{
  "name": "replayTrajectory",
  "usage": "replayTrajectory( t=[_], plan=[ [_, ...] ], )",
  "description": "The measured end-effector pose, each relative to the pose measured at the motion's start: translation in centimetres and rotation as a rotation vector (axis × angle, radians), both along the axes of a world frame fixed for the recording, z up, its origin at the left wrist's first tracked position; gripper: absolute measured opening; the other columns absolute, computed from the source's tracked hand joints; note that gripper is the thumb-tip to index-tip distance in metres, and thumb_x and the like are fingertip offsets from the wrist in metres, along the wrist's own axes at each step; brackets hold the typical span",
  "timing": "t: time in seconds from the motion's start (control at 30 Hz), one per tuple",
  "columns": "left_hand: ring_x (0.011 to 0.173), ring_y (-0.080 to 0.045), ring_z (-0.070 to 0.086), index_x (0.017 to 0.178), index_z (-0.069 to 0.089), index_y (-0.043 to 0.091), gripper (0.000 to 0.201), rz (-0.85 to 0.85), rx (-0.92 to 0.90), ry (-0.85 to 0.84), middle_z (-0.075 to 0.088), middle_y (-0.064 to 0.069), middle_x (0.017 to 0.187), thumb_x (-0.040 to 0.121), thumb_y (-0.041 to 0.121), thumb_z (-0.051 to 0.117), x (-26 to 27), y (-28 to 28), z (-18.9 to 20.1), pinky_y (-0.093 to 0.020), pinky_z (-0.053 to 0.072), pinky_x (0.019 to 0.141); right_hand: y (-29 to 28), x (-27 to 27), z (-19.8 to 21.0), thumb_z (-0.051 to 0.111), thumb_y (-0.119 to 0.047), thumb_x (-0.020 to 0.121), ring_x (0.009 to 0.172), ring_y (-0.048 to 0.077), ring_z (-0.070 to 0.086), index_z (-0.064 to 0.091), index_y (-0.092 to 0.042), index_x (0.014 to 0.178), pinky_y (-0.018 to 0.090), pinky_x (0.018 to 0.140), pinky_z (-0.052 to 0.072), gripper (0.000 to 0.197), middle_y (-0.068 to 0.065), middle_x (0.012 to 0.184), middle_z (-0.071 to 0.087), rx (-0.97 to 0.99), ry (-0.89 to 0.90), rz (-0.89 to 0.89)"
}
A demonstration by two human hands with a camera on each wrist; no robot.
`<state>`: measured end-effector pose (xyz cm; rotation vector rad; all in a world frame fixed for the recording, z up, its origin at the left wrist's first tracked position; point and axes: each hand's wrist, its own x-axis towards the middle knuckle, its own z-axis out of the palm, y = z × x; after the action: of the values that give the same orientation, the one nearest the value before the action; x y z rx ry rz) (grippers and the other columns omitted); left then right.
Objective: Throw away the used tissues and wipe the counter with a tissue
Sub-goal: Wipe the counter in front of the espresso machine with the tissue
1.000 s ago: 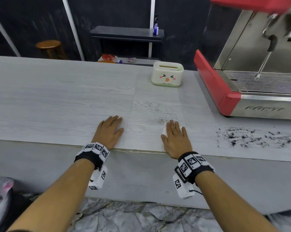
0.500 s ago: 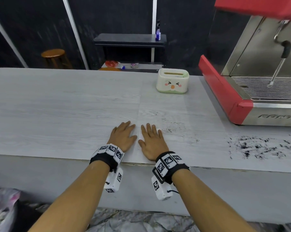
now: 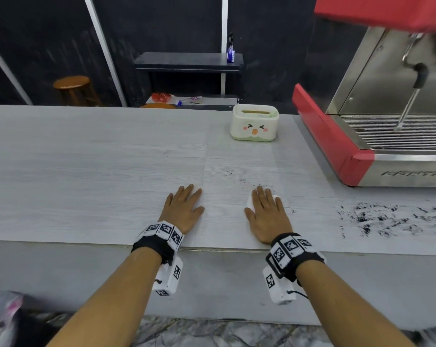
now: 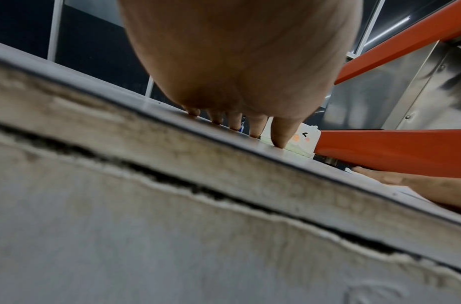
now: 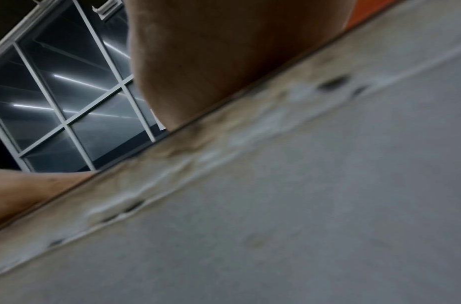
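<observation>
Right hand flat on tissue, fingers straight, pressing it onto counter. Left hand flat too, holding nothing. Risk: dragging through dark grounds at 3 o'clock could smear them or push them off the edge. Tissue box at 12 o'clock, espresso machine at 2.

Count, head view: hands on the tabletop: 2, left hand and right hand. Tissue under the right hand: 1. Tissue box: 1. Espresso machine: 1. Wooden stool: 1. Dark shelf: 1. Small bottle on it: 1.
</observation>
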<state>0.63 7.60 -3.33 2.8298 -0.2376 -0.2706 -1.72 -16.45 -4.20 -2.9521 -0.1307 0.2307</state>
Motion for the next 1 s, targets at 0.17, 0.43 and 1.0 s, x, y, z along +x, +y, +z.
replayTrajectory(
  t=[0.17,0.43,1.0],
  plan=[
    [0.147,-0.019,-0.003,0.149,0.012,0.027,0.061,-0.008,0.006,0.054,0.000,0.001,0.160,0.096,0.044,0.036,0.3,0.0,0.9,-0.040,-0.001,0.119,-2.9,-0.1,0.5,0.016,-0.042,0.102,0.149,0.021,-0.010,-0.004,-0.010,0.152,0.040,0.121,-0.005,0.063,0.005,0.161,-0.011,-0.008,0.053,-0.067],
    [0.147,-0.020,0.005,0.149,0.017,0.023,0.065,-0.016,0.028,0.145,0.008,-0.003,0.159,0.094,0.046,0.042,3.2,0.3,3.4,-0.039,0.007,0.120,1.5,2.5,3.5,0.018,-0.042,0.102,0.148,0.018,-0.013,-0.006,-0.010,0.152,0.037,0.121,-0.006,0.064,0.003,0.160,-0.015,0.140,-0.013,0.056],
    [0.147,-0.020,-0.003,0.149,0.008,0.030,0.070,-0.044,0.077,0.157,-0.002,0.002,0.160,0.091,0.047,0.044,6.4,-0.5,2.4,-0.041,0.004,0.120,7.2,6.6,2.2,0.019,-0.048,0.101,0.147,0.020,-0.018,-0.010,-0.016,0.152,0.042,0.120,-0.009,0.067,0.003,0.159,-0.020,-0.027,0.238,0.249]
  ],
)
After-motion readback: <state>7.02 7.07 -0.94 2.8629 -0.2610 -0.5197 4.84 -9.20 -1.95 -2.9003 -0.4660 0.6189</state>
